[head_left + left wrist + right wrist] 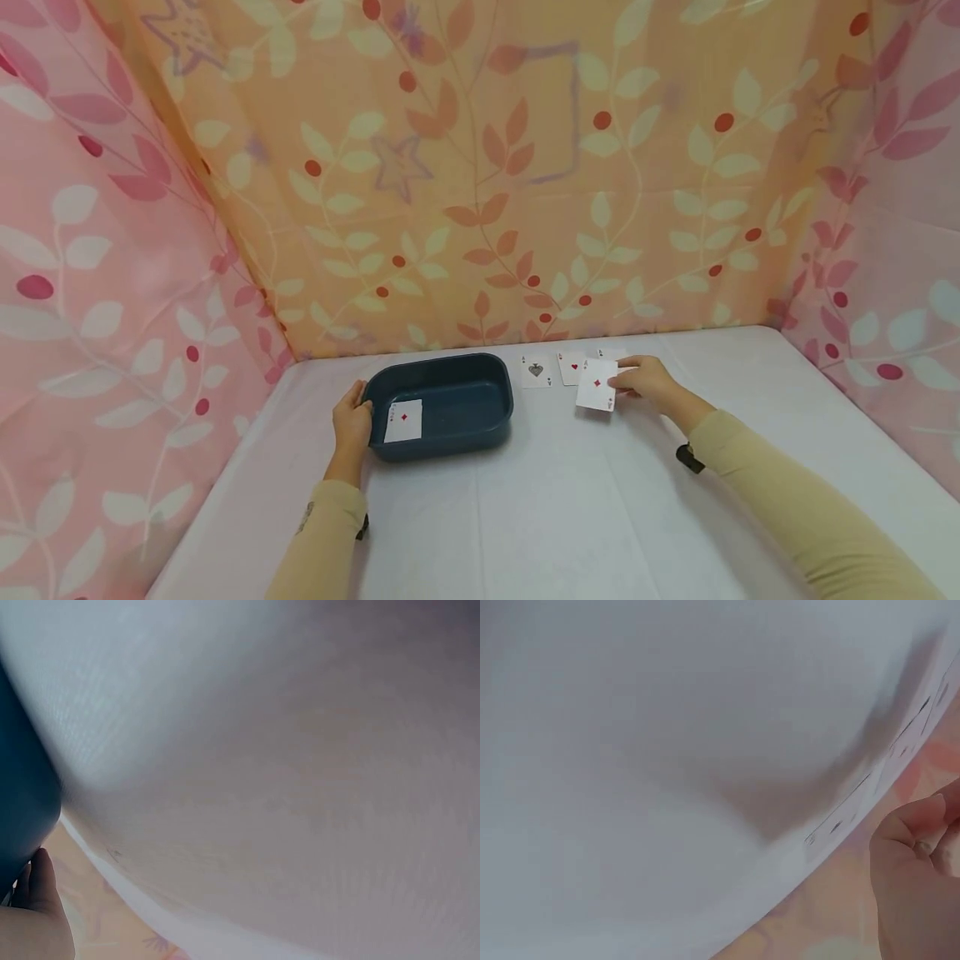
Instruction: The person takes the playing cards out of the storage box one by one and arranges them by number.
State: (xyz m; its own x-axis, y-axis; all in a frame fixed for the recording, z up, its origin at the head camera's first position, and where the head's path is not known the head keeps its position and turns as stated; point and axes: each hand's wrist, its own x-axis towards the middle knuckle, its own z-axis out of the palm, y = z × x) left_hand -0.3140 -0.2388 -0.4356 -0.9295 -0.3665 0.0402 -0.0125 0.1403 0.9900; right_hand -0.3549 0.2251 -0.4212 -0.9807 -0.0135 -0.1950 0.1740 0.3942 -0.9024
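Observation:
My left hand point(352, 423) grips the left rim of a dark blue rectangular basin point(457, 417). In the left wrist view, part of that hand point(37, 907) shows beside the basin's wall point(22, 780). A playing card with a red diamond point(404, 420) lies in the basin's left part; another card edge seems to show under it. My right hand point(647, 380) pinches an ace of diamonds point(597, 386) by its right edge, above the table. Behind it lie an ace of spades point(536, 372), an ace of hearts point(567, 368) and a mostly hidden card point(611, 354).
A white cloth covers the table point(555, 508). Patterned fabric hangs close behind as an orange back wall point(465, 183), with pink fabric walls point(112, 275) on both sides. Cards point(836, 825) also show near the table's far edge in the right wrist view.

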